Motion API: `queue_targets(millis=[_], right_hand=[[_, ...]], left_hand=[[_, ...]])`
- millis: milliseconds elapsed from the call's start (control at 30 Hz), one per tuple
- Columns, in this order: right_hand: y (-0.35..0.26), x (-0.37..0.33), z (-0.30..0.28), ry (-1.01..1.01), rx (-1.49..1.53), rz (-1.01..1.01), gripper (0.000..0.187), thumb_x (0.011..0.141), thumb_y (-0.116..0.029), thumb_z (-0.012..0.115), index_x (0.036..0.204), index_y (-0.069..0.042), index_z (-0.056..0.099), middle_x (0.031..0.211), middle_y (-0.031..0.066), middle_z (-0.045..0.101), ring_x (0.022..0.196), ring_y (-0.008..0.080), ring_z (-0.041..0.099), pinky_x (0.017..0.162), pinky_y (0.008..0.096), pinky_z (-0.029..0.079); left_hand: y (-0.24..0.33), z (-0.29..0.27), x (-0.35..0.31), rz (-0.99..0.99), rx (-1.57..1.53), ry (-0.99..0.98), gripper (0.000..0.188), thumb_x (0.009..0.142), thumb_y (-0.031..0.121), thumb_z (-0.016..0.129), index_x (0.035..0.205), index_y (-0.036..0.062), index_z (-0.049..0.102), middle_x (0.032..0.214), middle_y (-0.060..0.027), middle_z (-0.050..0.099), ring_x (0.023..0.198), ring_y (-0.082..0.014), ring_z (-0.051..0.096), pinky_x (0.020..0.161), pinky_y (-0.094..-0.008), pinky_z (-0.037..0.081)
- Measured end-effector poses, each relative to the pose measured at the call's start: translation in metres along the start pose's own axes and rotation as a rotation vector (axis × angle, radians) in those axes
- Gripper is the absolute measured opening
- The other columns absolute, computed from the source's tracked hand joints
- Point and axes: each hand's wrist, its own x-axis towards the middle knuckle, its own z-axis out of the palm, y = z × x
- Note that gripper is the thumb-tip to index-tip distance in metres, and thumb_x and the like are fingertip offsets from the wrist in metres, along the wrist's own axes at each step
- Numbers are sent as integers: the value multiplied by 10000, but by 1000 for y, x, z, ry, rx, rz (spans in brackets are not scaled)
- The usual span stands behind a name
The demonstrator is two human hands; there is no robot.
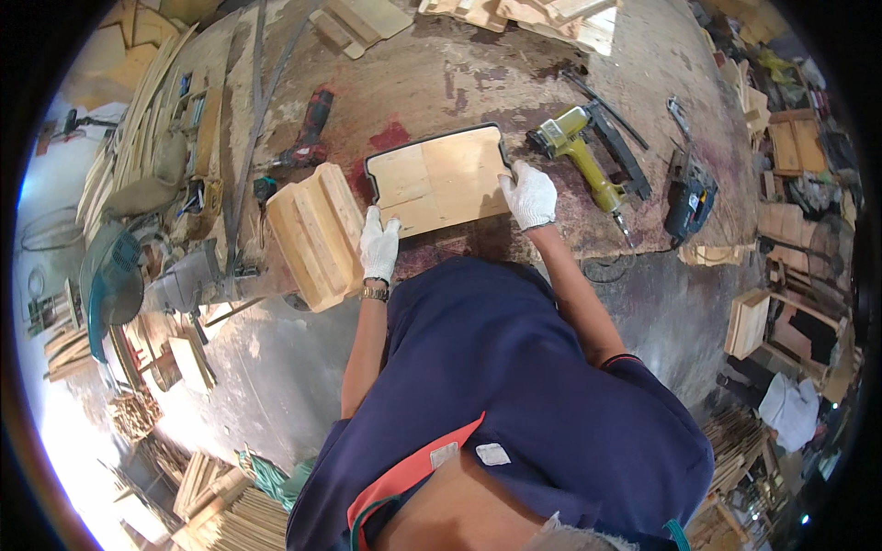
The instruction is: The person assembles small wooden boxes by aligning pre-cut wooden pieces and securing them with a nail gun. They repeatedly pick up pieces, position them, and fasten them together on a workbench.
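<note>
A pale wooden panel is held by the white-gloved left hand and right hand at the upper centre of the frame, over the near part of a worn counter. The grip is closed on the wood at both sides: the lower left corner is clamped by one hand, the right edge by the other. Whether the panel is rested on the counter or lifted just clear cannot be told. The step in hand is judged to be a steadying of the panel; by the next move, an even hold on both sides would be called for. Its smooth, grained face is bordered by dark edging (stepped near the corners, it seems). Just beside it, at left, a ribbed wooden piece is laid, with raised parallel strips. The rough counter is marked by a red stain. Toward the upper right, a yellow-green pneumatic tool is set down.
</note>
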Motion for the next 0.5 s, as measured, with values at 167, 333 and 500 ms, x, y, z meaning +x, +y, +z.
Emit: queue_targets(millis=[167,333,500], right_hand=[[17,-10,7,-18,61,43,421,782,-313,706,1077,-22,631,1039,216,669,972,392,650,836,479,524],[43,-23,10,-220,154,-89,708,728,-328,726,1304,43,549,1269,267,604,1164,406,590,1012,442,476],[64,-21,8,-279,221,-274,730,729,-275,779,1336,49,533,1339,257,577,1249,389,551,1064,421,445]], left_hand=[[6,6,5,130,90,97,505,915,322,619,1311,22,529,1273,-263,616,1191,-416,580,984,-459,452],[15,-4,10,108,-10,43,476,910,277,619,1298,17,529,1212,-248,649,1134,-416,607,947,-456,463],[17,-9,12,73,38,1,414,909,228,616,1248,-2,550,1165,-232,666,1080,-387,631,917,-432,471]])
